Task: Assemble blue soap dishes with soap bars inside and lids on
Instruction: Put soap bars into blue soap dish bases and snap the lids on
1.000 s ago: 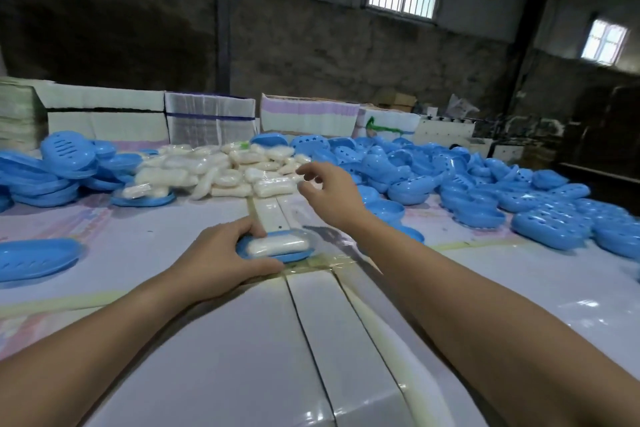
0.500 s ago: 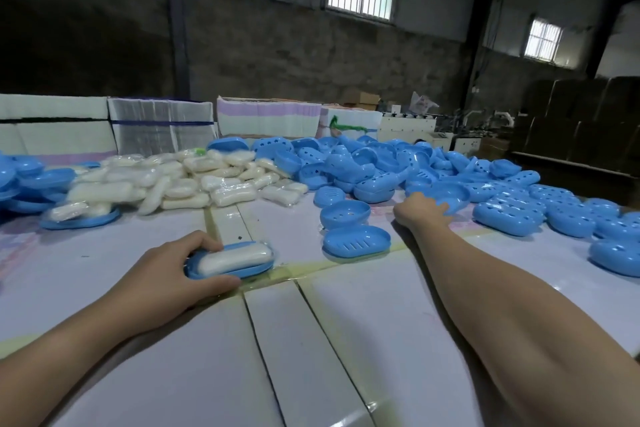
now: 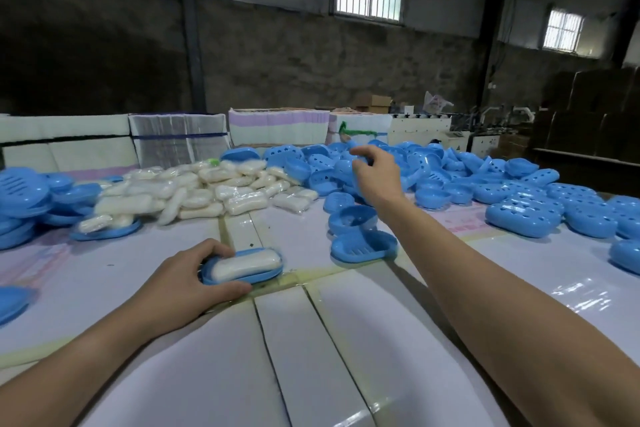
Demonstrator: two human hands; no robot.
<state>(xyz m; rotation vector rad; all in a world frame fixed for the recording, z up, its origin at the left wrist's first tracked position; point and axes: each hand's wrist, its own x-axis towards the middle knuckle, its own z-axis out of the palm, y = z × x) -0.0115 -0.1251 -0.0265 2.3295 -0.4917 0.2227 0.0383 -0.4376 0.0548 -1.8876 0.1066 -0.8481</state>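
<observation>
My left hand [image 3: 183, 284] grips the left end of a blue soap dish [image 3: 263, 276] on the white table [image 3: 346, 357], thumb along its near rim. A wrapped white soap bar [image 3: 244, 265] lies inside that dish, which has no lid on it. My right hand [image 3: 375, 175] is stretched out over the heap of blue perforated lids [image 3: 426, 170] at the back, its fingers curled round a blue lid [image 3: 358, 161] at the heap's left edge. Two empty blue dishes [image 3: 363, 246] lie under my right forearm.
A pile of wrapped soap bars [image 3: 194, 192] lies at the back centre. Stacked blue dishes [image 3: 24, 198] sit at the far left, and more perforated lids [image 3: 526, 215] spread to the right. Paper stacks [image 3: 176, 139] line the table's far edge.
My right hand moved from the table near the empty dishes up and back into the lid heap and curled round a lid. My left hand kept its hold on the filled dish.
</observation>
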